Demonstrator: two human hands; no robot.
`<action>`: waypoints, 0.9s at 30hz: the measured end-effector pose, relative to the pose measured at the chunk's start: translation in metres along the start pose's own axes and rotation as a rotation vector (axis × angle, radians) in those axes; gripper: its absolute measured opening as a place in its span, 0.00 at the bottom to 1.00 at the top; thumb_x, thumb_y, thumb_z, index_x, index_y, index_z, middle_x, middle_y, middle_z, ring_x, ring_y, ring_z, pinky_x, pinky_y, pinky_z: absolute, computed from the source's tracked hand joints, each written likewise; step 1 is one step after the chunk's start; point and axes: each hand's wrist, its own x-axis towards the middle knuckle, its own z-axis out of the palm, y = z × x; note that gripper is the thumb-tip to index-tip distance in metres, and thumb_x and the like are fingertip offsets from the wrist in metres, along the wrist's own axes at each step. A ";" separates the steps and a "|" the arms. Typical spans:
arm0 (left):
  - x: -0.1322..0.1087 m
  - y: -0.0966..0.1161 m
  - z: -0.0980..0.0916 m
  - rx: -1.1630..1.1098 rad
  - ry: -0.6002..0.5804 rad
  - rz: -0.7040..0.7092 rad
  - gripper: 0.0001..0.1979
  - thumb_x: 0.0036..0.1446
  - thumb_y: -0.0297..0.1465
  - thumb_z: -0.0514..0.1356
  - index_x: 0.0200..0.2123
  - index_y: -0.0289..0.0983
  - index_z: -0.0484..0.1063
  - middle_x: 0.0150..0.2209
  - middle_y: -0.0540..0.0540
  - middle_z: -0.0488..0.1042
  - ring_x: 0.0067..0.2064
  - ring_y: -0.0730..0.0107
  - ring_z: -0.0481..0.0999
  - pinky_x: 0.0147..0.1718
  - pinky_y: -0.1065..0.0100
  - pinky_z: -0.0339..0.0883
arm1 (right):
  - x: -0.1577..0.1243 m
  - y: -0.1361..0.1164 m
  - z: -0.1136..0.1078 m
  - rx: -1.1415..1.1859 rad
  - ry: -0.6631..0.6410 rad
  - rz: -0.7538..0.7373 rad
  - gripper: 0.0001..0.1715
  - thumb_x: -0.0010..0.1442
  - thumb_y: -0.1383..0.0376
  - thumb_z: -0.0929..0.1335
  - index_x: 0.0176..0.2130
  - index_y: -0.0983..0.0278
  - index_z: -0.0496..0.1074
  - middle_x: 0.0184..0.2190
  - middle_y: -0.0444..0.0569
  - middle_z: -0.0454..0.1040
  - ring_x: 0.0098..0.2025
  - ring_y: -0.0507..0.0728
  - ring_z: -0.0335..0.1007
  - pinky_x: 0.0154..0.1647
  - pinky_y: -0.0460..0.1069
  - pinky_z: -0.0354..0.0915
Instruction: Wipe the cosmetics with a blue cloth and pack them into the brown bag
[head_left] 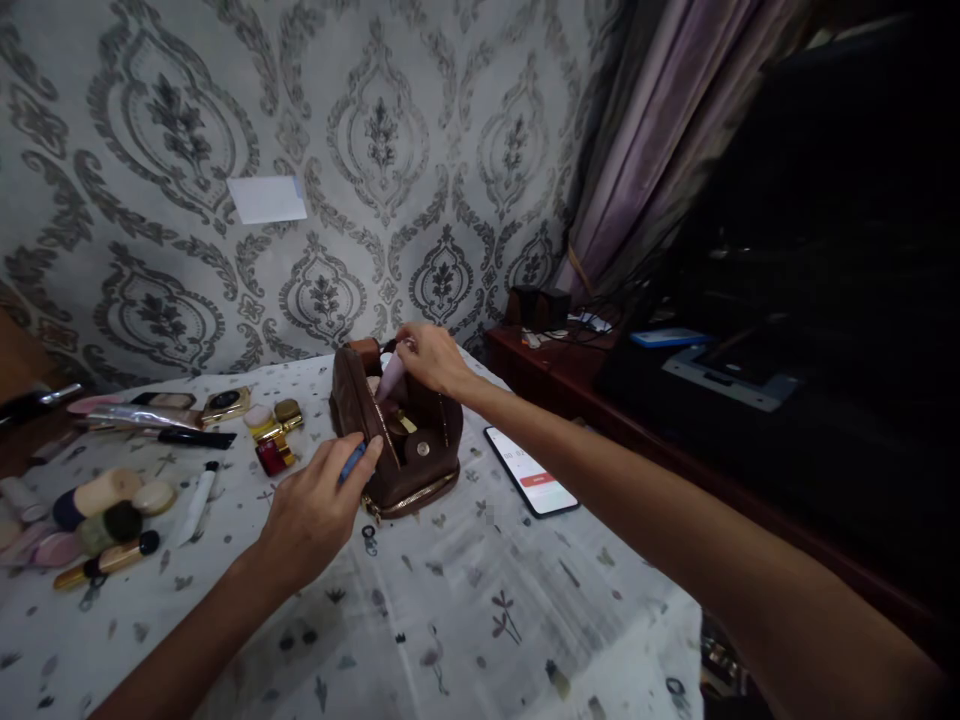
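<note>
A brown zip bag (420, 483) stands open on the cloth, its zipper undone and a snap button on its inner flap. My right hand (431, 357) pinches a pale pink tube (392, 374) at its upper end; the tube tilts down into the bag's opening. Inside the bag a gold-coloured item (405, 422) shows, and other contents are partly hidden. At the bag's front left side is my left hand (319, 505), closed around a small blue object (351, 462) mostly covered by the fingers. Whether this hand also presses on the bag I cannot tell.
Left of the bag lie a red-and-gold bottle (275, 453), a compact (225, 403), a white tube (199, 503) and several other cosmetics. A lit phone (529, 475) rests on the right beneath my forearm. Beyond it stands a dark red wooden surface (536, 370) with cables.
</note>
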 end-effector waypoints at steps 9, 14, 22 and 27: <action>0.001 0.000 -0.002 0.012 0.001 0.017 0.25 0.58 0.18 0.52 0.59 0.33 0.64 0.48 0.35 0.74 0.46 0.57 0.75 0.31 0.67 0.72 | -0.009 0.016 -0.022 0.015 0.131 -0.046 0.19 0.64 0.66 0.61 0.50 0.67 0.74 0.45 0.54 0.77 0.48 0.60 0.71 0.51 0.51 0.61; 0.001 0.000 -0.001 -0.030 -0.003 -0.003 0.26 0.59 0.18 0.52 0.61 0.34 0.63 0.49 0.35 0.74 0.47 0.57 0.75 0.32 0.67 0.72 | -0.012 0.016 -0.037 0.032 0.179 -0.043 0.19 0.63 0.67 0.61 0.48 0.67 0.75 0.43 0.53 0.77 0.46 0.61 0.71 0.50 0.52 0.62; 0.004 -0.003 -0.005 -0.276 -0.024 -0.125 0.21 0.61 0.20 0.50 0.55 0.35 0.71 0.50 0.37 0.72 0.47 0.60 0.75 0.38 0.66 0.73 | -0.012 0.030 -0.042 0.471 0.355 0.070 0.17 0.64 0.64 0.59 0.47 0.66 0.71 0.36 0.49 0.75 0.37 0.57 0.74 0.42 0.51 0.69; 0.038 -0.022 -0.008 -0.699 -0.047 -0.492 0.14 0.64 0.31 0.53 0.49 0.36 0.74 0.45 0.43 0.75 0.45 0.62 0.76 0.45 0.64 0.72 | -0.022 0.028 -0.026 1.031 0.275 0.182 0.07 0.62 0.65 0.62 0.39 0.63 0.68 0.33 0.46 0.73 0.32 0.53 0.73 0.39 0.50 0.71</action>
